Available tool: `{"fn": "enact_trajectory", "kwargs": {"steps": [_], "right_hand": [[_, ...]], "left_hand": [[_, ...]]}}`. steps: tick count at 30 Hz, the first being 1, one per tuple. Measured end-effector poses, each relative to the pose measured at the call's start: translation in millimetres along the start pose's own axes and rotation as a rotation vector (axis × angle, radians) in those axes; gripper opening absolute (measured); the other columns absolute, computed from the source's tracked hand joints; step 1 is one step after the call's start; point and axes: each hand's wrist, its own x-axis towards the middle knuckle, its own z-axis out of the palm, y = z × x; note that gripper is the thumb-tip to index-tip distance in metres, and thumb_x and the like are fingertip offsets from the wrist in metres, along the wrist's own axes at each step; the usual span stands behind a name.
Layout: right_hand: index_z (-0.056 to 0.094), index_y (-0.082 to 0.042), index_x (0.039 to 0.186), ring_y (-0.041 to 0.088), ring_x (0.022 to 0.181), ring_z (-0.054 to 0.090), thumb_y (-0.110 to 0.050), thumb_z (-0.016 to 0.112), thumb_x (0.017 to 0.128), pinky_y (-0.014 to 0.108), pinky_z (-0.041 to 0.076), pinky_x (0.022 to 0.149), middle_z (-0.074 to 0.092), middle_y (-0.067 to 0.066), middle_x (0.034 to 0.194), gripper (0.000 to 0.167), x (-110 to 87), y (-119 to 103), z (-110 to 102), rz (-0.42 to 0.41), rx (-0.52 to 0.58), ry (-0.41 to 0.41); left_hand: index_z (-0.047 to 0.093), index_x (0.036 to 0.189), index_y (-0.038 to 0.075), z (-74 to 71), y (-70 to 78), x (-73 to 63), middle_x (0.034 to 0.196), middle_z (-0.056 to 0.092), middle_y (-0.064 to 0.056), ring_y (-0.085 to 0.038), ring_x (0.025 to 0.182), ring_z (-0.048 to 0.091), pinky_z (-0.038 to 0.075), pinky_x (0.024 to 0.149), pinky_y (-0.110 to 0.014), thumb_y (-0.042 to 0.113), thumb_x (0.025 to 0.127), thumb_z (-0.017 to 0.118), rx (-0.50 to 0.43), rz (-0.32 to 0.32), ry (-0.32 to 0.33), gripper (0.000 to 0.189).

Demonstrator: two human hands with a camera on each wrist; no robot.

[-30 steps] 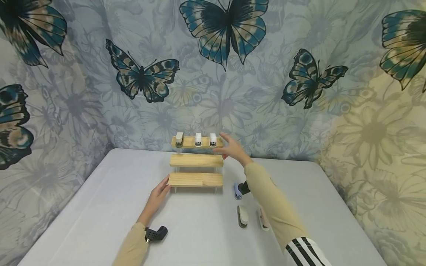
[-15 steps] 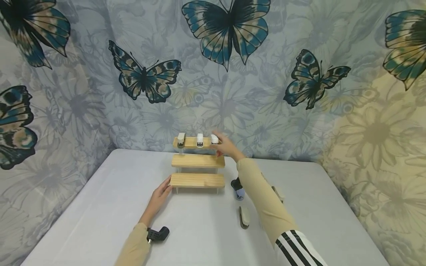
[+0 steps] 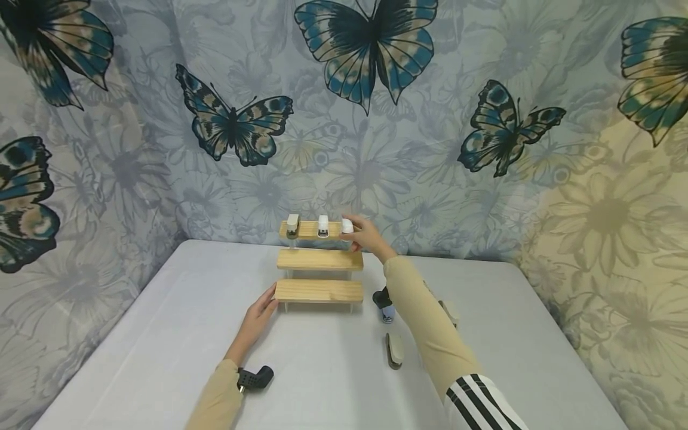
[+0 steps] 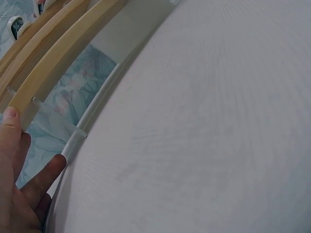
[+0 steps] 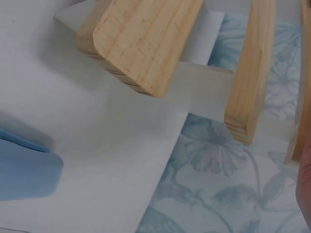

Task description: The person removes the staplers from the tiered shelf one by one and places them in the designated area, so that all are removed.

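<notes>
A three-tier wooden display stand [image 3: 319,260] with clear supports stands at the back of the white table. My right hand [image 3: 368,235] pinches a small white stapler [image 3: 347,225] at the right end of the top tier, its fingers partly covering it. Left of it on that tier are another white stapler [image 3: 323,226] and a beige-grey one, a grey stapler [image 3: 292,226]. My left hand [image 3: 258,316] rests against the left end of the bottom tier, fingers mostly straight; the left wrist view has its thumb [image 4: 9,116] touching the board's edge.
On the table right of the stand lie a blue stapler [image 3: 387,314], partly under the right wrist's camera, and a beige stapler [image 3: 394,351]. Another light stapler [image 3: 449,313] is mostly hidden by the right sleeve. A butterfly-patterned wall covering [image 3: 371,179] rises behind the table.
My right hand has moved left from beside the top tier onto the right-hand white stapler and now grips it. That stapler has turned slightly. The left hand stays at the stand.
</notes>
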Motion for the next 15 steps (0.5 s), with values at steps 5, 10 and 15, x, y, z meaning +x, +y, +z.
{"fn": "enact_trajectory", "kwargs": {"steps": [5, 10, 15], "right_hand": [[0.04, -0.011, 0.136, 0.012, 0.041, 0.046, -0.008, 0.067, 0.081, 0.027, 0.05, 0.044, 0.048, 0.017, 0.124, 0.061, -4.6, 0.8, -2.4, 0.008, 0.024, 0.004], [0.041, -0.01, 0.135, 0.011, 0.041, 0.045, -0.006, 0.067, 0.081, 0.025, 0.048, 0.042, 0.052, 0.016, 0.119, 0.059, -9.9, 0.9, -4.1, 0.017, 0.06, -0.01], [0.04, -0.005, 0.134, 0.009, 0.039, 0.042, -0.004, 0.066, 0.081, 0.022, 0.047, 0.039, 0.053, 0.019, 0.117, 0.059, -17.7, 0.2, -7.7, 0.005, 0.066, -0.046]], "left_hand": [[0.036, 0.136, 0.004, 0.6, 1.8, 0.3, 0.138, 0.035, -0.011, -0.026, 0.124, 0.034, 0.036, 0.097, -0.034, 0.03, 0.094, 0.046, -0.008, 0.01, -0.005, 0.05], [0.036, 0.136, 0.004, 0.5, 2.5, -0.4, 0.139, 0.034, -0.01, -0.024, 0.124, 0.034, 0.036, 0.097, -0.031, 0.029, 0.094, 0.046, -0.004, -0.006, -0.004, 0.05], [0.035, 0.136, 0.003, 0.4, 5.1, -0.9, 0.139, 0.033, -0.012, -0.028, 0.123, 0.036, 0.037, 0.096, -0.036, 0.022, 0.095, 0.046, -0.001, -0.013, -0.006, 0.047]]}}
